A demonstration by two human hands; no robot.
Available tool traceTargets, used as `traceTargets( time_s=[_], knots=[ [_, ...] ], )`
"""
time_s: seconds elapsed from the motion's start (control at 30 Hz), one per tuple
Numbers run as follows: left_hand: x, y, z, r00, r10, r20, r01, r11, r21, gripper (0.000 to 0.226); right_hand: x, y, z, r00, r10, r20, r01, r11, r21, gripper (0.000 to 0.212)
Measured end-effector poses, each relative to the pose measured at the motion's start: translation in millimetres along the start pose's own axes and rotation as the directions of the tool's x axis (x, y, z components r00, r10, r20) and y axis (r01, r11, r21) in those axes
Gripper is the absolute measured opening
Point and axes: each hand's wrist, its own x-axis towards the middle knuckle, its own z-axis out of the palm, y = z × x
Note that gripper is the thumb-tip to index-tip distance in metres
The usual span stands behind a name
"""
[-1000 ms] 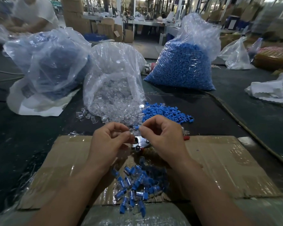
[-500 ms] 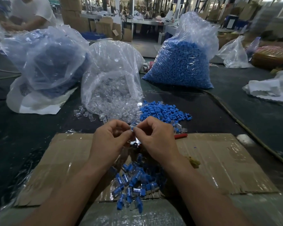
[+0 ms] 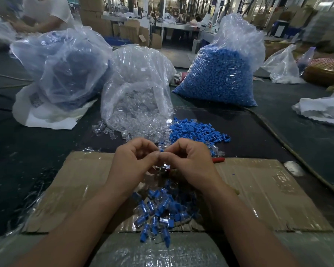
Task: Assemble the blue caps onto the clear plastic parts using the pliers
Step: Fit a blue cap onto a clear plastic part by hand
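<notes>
**Both hands pinch one blue cap**

The left hand (image 3: 135,160) and right hand (image 3: 189,160), fingers curled and tips meeting, pinch a blue cap (image 3: 161,150) together. The pliers (image 3: 163,168) lie on the cardboard (image 3: 258,189) at their 6 o'clock, and loose caps (image 3: 197,130) sit at 1 o'clock.

Cardboard (image 3: 258,189), bags (image 3: 135,83) on dark table (image 3: 37,151)

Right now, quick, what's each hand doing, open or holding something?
Left hand: closed, fingers pinching the blue cap.
Right hand: closed, fingers pinching the same cap from the other side.
</notes>
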Motion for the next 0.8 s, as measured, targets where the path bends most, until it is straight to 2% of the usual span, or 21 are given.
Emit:
traceTargets(
  time_s=[0.13,0.23,0.3,0.47,0.7,0.8],
  knots=[
    [2,1,-6,0.991,-0.129,0.043,0.134,0.977,-0.166,0.012,-2,0,2,0.998,-0.015,0.058,0.017,0.999,-0.03,0.021],
    [3,3,-6,0.973,-0.207,0.097,0.226,0.939,-0.258,0.005,-1,-1,-5,0.997,-0.065,0.039,0.067,0.996,-0.051,0.039],
    [5,3,-5,0.964,-0.236,0.122,0.262,0.926,-0.273,0.004,-1,-1,-7,0.995,-0.081,0.067,0.082,0.997,-0.015,0.041],
    [6,1,-7,0.951,-0.255,0.177,0.298,0.91,-0.289,0.004,-4,-1,-7,0.988,-0.14,0.06,0.14,0.99,0.0,0.035],
    [7,2,-7,0.949,-0.22,0.224,0.279,0.919,-0.279,0.012,-3,3,-9,0.941,-0.338,-0.02,0.33,0.931,-0.157,0.027],
    [8,2,-6,0.952,-0.225,0.21,0.28,0.917,-0.285,0.011,-2,4,-8,0.925,-0.379,-0.019,0.366,0.904,-0.221,0.024]
  ],
)
